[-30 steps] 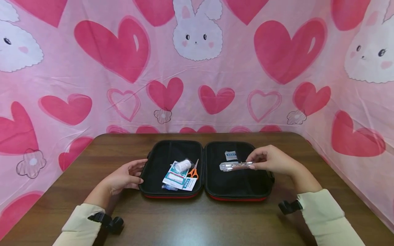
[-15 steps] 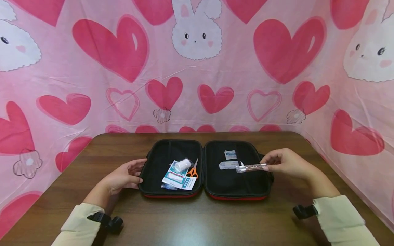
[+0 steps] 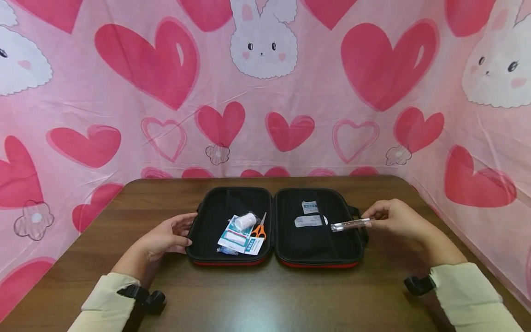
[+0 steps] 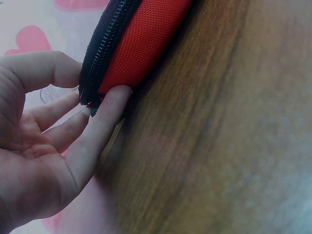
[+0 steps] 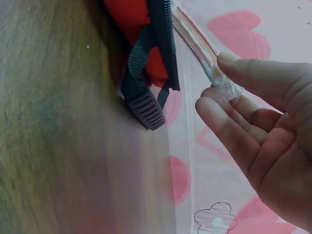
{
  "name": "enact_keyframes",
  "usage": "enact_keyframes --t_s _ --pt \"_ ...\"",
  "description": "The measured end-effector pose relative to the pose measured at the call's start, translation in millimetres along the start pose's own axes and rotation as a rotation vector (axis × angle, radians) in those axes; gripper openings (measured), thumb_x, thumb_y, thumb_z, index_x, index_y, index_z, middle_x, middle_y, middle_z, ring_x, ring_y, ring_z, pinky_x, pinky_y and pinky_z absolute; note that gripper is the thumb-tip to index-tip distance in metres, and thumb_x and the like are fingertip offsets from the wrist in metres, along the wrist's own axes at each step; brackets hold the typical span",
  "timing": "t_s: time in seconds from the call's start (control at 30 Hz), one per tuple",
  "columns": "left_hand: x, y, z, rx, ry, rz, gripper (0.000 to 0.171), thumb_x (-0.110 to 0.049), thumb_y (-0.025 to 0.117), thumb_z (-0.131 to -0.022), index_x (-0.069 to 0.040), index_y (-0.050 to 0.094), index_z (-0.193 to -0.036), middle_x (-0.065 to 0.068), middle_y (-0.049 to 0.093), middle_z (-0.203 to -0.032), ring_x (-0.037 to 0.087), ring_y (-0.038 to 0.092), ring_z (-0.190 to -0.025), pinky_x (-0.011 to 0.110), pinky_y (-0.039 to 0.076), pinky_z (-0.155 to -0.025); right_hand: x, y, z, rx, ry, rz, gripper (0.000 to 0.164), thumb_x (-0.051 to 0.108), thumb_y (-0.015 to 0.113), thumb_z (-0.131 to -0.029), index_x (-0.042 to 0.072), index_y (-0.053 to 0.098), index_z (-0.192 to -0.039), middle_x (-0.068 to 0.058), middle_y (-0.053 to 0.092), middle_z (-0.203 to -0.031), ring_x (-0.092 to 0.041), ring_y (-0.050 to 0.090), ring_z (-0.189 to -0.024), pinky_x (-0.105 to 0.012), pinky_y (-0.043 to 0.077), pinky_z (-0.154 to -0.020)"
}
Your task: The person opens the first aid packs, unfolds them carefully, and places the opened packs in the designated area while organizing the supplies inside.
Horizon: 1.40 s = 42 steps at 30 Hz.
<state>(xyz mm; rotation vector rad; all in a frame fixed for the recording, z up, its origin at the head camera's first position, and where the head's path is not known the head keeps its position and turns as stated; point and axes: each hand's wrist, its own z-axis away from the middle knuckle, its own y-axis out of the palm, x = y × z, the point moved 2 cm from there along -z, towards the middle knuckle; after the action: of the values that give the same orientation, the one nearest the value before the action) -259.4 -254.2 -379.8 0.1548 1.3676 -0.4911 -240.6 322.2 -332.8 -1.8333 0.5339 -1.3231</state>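
Observation:
A black-lined case [image 3: 315, 246] with a red shell lies unfolded on the table. At its left side, my left hand [image 3: 168, 237] grips the edge; in the left wrist view the thumb [image 4: 114, 102] presses the red side and a finger meets the zippered rim. My right hand [image 3: 394, 219] pinches one end of a slim clear packet of cotton swabs [image 3: 350, 224], brownish inside, above the case's right edge. The right wrist view shows the packet [image 5: 197, 41] between thumb and fingers. Inside the right half lie two pale flat packets [image 3: 309, 221].
The left half holds a wrapped white bandage roll [image 3: 246, 221], orange-handled scissors [image 3: 259, 230], teal-and-white packets [image 3: 234, 237] and a small blue item [image 3: 227, 250]. A carry handle [image 5: 145, 105] sticks out at the case's right side. A pink printed cloth [image 3: 265, 97] hangs behind the table.
My right hand has moved right with the swab packet, from over the middle of the case's right half to its right edge. The left hand stays at the case's edge.

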Motion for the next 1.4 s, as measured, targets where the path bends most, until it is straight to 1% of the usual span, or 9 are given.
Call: enact_keyframes --t_s 0.23,0.33,0.47,0.63,0.77,0.9,1.03,1.13,1.4 --pt "0.0 1.2 0.5 0.012 0.008 0.008 0.084 0.005 0.068 -0.083 -0.001 0.022 -0.153 0.032 0.033 -0.146 0.026 0.055 -0.110 0.044 0.056 -0.082 3.0 5.2 -6.0 0.013 -0.019 0.082 0.011 0.008 0.078 -0.080 0.012 0.075 -0.089 0.006 0.068 -0.082 -0.010 0.056 -0.073 -0.025 0.050 -0.064" --pt "0.6 0.4 -0.1 0.005 0.007 0.004 0.083 0.005 0.068 -0.083 -0.001 0.022 -0.153 0.032 0.033 -0.146 0.026 0.056 -0.109 0.044 0.056 -0.082 3.8 5.2 -7.7 -0.001 -0.022 0.093 0.012 0.006 0.079 -0.079 0.014 0.076 -0.087 0.005 0.069 -0.083 -0.011 0.056 -0.074 -0.025 0.050 -0.064" --pt "2.1 -0.9 -1.1 -0.009 -0.009 -0.001 0.083 0.005 0.069 -0.082 -0.002 0.025 -0.152 0.031 0.034 -0.146 0.027 0.056 -0.110 0.044 0.057 -0.082 4.1 5.3 -9.6 -0.010 -0.018 0.102 0.011 0.008 0.079 -0.079 0.015 0.076 -0.087 0.005 0.070 -0.085 -0.011 0.057 -0.076 -0.025 0.050 -0.065" --pt "1.9 -0.9 -1.9 -0.007 -0.010 -0.007 0.083 0.003 0.069 -0.083 -0.003 0.025 -0.152 0.031 0.033 -0.147 0.029 0.054 -0.112 0.044 0.056 -0.082 3.3 8.0 -12.4 -0.041 -0.005 0.091 0.010 0.008 0.079 -0.079 0.013 0.076 -0.087 0.006 0.069 -0.081 -0.011 0.059 -0.076 -0.025 0.051 -0.066" --pt "1.4 -0.1 -1.8 0.002 -0.004 0.005 0.083 0.005 0.068 -0.083 -0.002 0.023 -0.153 0.031 0.031 -0.148 0.028 0.054 -0.112 0.044 0.056 -0.082 1.8 11.6 -14.9 -0.055 -0.027 0.099 0.009 0.008 0.079 -0.079 0.013 0.075 -0.086 0.007 0.069 -0.079 -0.008 0.059 -0.075 -0.024 0.050 -0.066" --pt "1.3 -0.1 -1.8 0.023 0.013 0.016 0.083 0.006 0.066 -0.083 0.000 0.020 -0.153 0.033 0.029 -0.148 0.026 0.055 -0.110 0.045 0.056 -0.082 -0.7 13.7 -15.6 -0.053 -0.026 0.074 0.009 0.007 0.079 -0.079 0.012 0.075 -0.085 0.006 0.069 -0.078 -0.007 0.057 -0.073 -0.024 0.048 -0.063" --pt "0.8 -0.1 -2.0 0.020 0.014 0.019 0.083 0.006 0.066 -0.083 0.000 0.021 -0.153 0.032 0.029 -0.148 0.026 0.055 -0.110 0.045 0.057 -0.081 -1.8 16.3 -16.0 -0.030 -0.002 0.001 0.008 0.007 0.078 -0.081 0.009 0.075 -0.087 0.003 0.069 -0.079 -0.008 0.057 -0.071 -0.024 0.050 -0.062" --pt "0.5 -0.2 -1.9 0.016 0.014 0.012 0.083 0.006 0.066 -0.083 0.000 0.021 -0.153 0.033 0.029 -0.148 0.026 0.055 -0.110 0.045 0.057 -0.081 -0.2 21.5 -19.2 -0.007 -0.008 -0.035 0.007 0.007 0.077 -0.082 0.007 0.075 -0.088 0.001 0.070 -0.081 -0.010 0.058 -0.072 -0.025 0.051 -0.063" --pt "1.2 0.2 -2.0 0.012 0.010 0.010 0.084 0.006 0.067 -0.082 0.000 0.021 -0.152 0.033 0.029 -0.148 0.026 0.055 -0.110 0.045 0.057 -0.081 12.5 33.8 -29.3 0.021 -0.024 -0.045 0.006 0.006 0.077 -0.082 0.009 0.075 -0.087 0.002 0.070 -0.080 -0.010 0.056 -0.070 -0.025 0.049 -0.061"
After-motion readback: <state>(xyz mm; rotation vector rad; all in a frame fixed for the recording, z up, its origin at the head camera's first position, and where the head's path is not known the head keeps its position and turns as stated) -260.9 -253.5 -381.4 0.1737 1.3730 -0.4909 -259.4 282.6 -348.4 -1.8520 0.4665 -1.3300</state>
